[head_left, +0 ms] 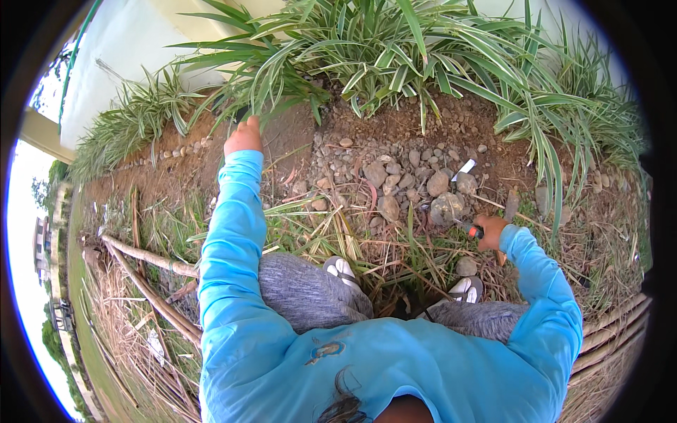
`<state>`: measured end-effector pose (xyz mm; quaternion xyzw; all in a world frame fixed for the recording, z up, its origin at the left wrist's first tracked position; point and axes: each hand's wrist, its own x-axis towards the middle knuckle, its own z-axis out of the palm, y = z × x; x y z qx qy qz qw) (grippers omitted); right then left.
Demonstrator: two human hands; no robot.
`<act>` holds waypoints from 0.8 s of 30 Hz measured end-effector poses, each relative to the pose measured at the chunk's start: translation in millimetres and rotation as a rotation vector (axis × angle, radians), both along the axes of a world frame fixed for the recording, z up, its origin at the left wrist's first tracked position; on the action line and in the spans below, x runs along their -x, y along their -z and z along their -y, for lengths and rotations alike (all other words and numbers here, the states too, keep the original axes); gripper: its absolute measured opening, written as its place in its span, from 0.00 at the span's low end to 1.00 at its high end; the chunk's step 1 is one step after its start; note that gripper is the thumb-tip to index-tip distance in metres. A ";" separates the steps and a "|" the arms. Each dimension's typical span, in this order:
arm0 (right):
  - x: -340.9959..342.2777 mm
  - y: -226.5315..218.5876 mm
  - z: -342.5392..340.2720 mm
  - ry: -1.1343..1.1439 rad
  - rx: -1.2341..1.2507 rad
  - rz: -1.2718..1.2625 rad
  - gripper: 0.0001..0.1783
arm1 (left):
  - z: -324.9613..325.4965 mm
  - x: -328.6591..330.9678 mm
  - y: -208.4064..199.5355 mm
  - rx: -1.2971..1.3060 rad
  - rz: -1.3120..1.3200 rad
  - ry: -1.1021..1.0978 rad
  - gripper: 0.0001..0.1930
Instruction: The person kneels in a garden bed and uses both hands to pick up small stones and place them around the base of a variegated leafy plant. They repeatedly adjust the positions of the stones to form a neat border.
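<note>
My left hand point(245, 136) reaches out to the far left, its fingers closed at the drooping tips of long green leaves point(271, 77). Part of what lies under those fingers is hidden. To the right, low over the stones, my right hand point(491, 233) grips a small hand tool point(476, 230) with a red-and-black handle. Its thin metal end points left toward a large round stone point(447, 209); its exact kind is too small to tell. A white strip point(467, 166) lies among the stones beyond that hand.
Clumps of striped leafy plants point(395, 56) grow along a pale wall point(127, 49). Loose stones point(388, 176) and cut dry grass point(331, 229) spread before my feet. Wooden poles point(151, 257) lie at the left, and more poles point(613, 328) at the right.
</note>
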<state>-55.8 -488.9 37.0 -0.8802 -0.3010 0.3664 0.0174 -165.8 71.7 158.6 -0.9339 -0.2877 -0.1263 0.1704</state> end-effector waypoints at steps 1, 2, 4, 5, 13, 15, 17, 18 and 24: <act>0.5 2.3 -0.5 -0.021 0.014 0.005 0.38 | 4.3 1.9 -7.2 0.012 0.037 0.014 0.10; 1.2 4.0 -0.8 -0.038 0.045 0.015 0.38 | 8.5 3.4 -15.6 0.024 0.076 0.028 0.10; 3.8 5.8 -0.8 -0.079 0.036 0.013 0.38 | 18.8 7.8 -31.9 0.057 0.169 0.035 0.12; 5.4 5.6 -0.8 -0.093 0.060 0.027 0.38 | 24.2 11.6 -39.5 0.066 0.204 0.044 0.13; 22.1 -12.2 -9.3 -0.062 0.191 -0.055 0.39 | 34.5 53.1 -77.0 0.112 0.473 0.022 0.14; 23.5 -15.2 -10.5 -0.045 0.211 -0.070 0.39 | 27.5 63.2 -78.0 0.142 0.510 -0.036 0.13; 23.8 -15.6 -10.5 -0.033 0.197 -0.073 0.38 | 19.6 74.2 -77.7 0.111 0.585 -0.022 0.12; 23.9 -14.8 -10.3 -0.064 0.193 -0.050 0.38 | 17.1 80.7 -76.5 0.103 0.615 -0.034 0.11; 22.2 -6.7 -10.1 -0.066 0.177 -0.054 0.38 | 14.8 99.4 -75.7 0.071 0.775 -0.038 0.09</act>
